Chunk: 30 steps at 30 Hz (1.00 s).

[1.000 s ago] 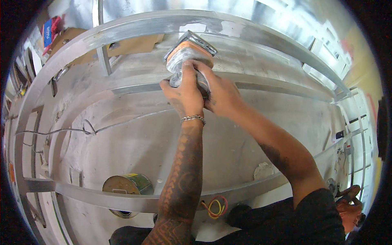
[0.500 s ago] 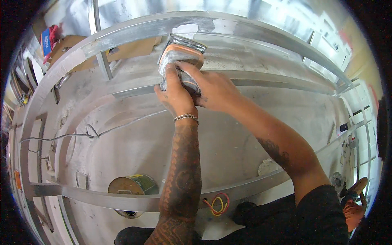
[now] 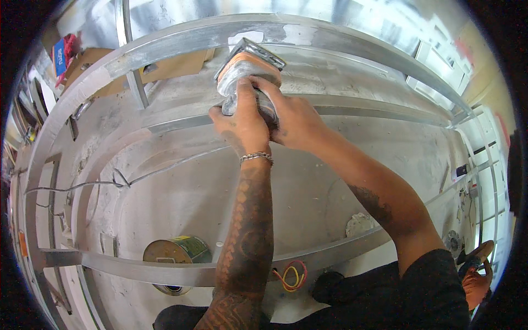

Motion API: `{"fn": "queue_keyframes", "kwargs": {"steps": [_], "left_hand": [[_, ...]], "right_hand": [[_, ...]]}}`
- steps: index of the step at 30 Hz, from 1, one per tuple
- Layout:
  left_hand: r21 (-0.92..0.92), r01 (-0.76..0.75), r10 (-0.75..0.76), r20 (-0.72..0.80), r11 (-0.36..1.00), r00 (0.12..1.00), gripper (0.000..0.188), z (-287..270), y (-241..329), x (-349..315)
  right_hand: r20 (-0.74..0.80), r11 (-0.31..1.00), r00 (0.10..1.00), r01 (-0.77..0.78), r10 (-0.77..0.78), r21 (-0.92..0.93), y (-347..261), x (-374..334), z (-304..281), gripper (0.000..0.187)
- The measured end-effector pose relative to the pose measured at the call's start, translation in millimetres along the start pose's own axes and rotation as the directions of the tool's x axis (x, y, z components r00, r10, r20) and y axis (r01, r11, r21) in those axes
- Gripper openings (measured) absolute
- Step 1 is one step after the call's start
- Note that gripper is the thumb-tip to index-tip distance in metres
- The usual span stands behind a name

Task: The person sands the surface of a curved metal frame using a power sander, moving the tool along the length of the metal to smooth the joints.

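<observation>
Both of my hands grip one dusty power sander [image 3: 248, 70], grey and orange with a flat, squared pad at its far end. My left hand [image 3: 242, 122] wraps its body from the left, fingers closed. From the right, my right hand [image 3: 294, 118] closes round the same body. The pad is tilted against the curved metal frame [image 3: 181, 45], beside a white filler patch [image 3: 298, 34] on the upper bar. Exact contact between pad and bar is hidden.
A lower frame bar [image 3: 379, 108] runs behind my wrists. A grey cable [image 3: 165, 172] stretches leftward. Near my legs are a round metal can [image 3: 176, 252] and red and yellow wires [image 3: 291, 276]. Cardboard [image 3: 181, 67] lies at the far left.
The sander has turned clockwise, its pad now angled with one corner up. Both hands have shifted slightly right with it and keep their grip.
</observation>
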<state>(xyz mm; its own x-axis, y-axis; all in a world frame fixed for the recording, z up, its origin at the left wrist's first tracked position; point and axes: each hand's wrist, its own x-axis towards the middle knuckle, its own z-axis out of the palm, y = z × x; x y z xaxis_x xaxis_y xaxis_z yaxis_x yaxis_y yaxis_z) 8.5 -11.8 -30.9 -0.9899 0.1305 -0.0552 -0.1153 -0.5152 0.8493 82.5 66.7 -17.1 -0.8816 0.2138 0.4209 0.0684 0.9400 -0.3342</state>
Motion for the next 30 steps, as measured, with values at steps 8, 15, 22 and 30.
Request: {"fn": "queue_keyframes", "kwargs": {"steps": [8, 15, 22, 30], "left_hand": [[0.255, -0.076, 0.054, 0.095, 0.964, 0.994, 0.071, 9, 19, -8], [0.169, -0.057, 0.042, 0.089, 0.984, 0.995, 0.072, 3, 11, 1], [0.016, -0.002, 0.002, 0.012, 1.0, 1.0, 0.073, -3, 7, 9], [-0.177, 0.049, -0.047, 0.016, 0.983, 0.999, 0.075, -8, 0, 12]], "right_hand": [[-0.052, 0.992, 0.994, -0.089, 0.094, 0.09, 18, -4, 11, 0.09], [-0.017, 0.991, 0.997, -0.076, 0.079, 0.112, 7, 2, 7, 0.091], [-0.005, 0.999, 1.0, 0.018, -0.018, 0.037, -3, 12, 6, 0.089], [0.031, 0.995, 0.994, 0.101, -0.101, -0.014, 5, 14, 16, 0.094]]}}
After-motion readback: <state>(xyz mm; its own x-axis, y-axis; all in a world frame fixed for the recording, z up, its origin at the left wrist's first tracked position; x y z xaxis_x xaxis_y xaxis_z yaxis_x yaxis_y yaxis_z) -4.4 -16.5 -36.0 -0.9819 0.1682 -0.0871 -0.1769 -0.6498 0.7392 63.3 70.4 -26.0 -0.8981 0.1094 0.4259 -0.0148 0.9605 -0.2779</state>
